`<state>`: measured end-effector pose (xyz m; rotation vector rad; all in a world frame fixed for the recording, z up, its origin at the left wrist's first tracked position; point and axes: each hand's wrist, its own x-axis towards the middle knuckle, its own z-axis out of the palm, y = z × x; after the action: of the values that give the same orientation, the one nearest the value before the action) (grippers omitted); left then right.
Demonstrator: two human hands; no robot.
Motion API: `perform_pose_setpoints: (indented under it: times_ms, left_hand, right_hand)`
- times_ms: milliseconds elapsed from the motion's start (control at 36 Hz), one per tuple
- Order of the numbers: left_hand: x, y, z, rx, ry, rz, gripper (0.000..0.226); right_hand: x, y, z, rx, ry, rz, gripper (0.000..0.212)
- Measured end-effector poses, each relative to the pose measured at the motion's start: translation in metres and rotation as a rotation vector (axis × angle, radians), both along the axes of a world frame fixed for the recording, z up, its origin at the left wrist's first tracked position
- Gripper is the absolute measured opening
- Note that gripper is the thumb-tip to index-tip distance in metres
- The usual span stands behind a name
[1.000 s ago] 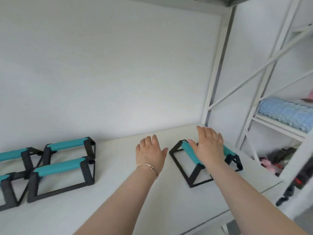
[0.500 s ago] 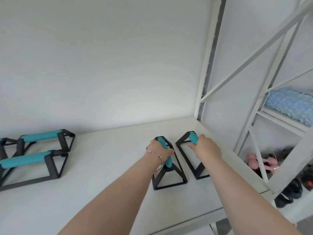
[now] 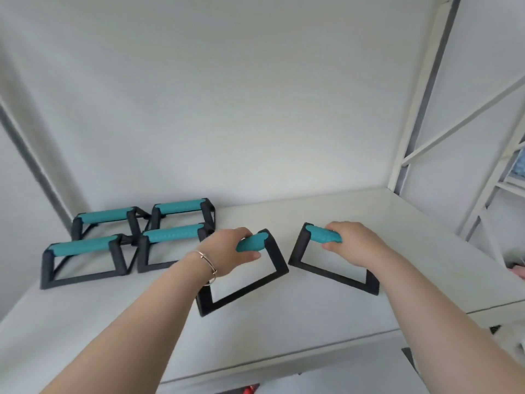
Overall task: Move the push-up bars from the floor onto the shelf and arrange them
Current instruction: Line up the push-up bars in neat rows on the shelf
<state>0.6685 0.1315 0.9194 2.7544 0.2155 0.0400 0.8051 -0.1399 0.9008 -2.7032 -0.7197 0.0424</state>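
Observation:
My left hand (image 3: 227, 251) is closed around the teal grip of a black-framed push-up bar (image 3: 255, 282) near the middle of the white shelf (image 3: 312, 317). My right hand (image 3: 352, 243) grips the teal handle of a second push-up bar (image 3: 326, 268) just to its right. The two bars are angled apart, their frames spreading toward me. Whether their feet rest on the shelf or hover just above it, I cannot tell. Several more push-up bars (image 3: 127, 240) stand in a tidy block at the shelf's left rear.
A white wall backs the shelf. White metal uprights and diagonal braces (image 3: 420, 109) close the right side, with another shelf unit beyond them. The shelf's front edge (image 3: 284, 362) runs below my forearms. Bare shelf surface lies right of the held bars.
Both hands have carried their bars leftward, nearer the block of bars, and turned them so the handles lie more crosswise. The view has swung left.

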Motion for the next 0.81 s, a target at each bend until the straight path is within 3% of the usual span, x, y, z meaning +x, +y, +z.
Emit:
perform_pose_setpoints:
  times_ms: [417, 556, 806]
  left_hand:
    - [-0.187, 0.224, -0.014, 0.259, 0.153, 0.11, 0.037]
    - [-0.205, 0.261, -0.028, 0.33, 0.146, 0.143, 0.033]
    - [-0.207, 0.284, -0.053, 0.193, 0.036, 0.192, 0.041]
  right_hand:
    - [-0.155, 0.23, -0.025, 0.0, -0.004, 0.365, 0.034]
    - [-0.17, 0.268, -0.03, -0.064, -0.038, 0.394, 0.041]
    - [-0.172, 0.291, -0.035, -0.038, 0.011, 0.28, 0.042]
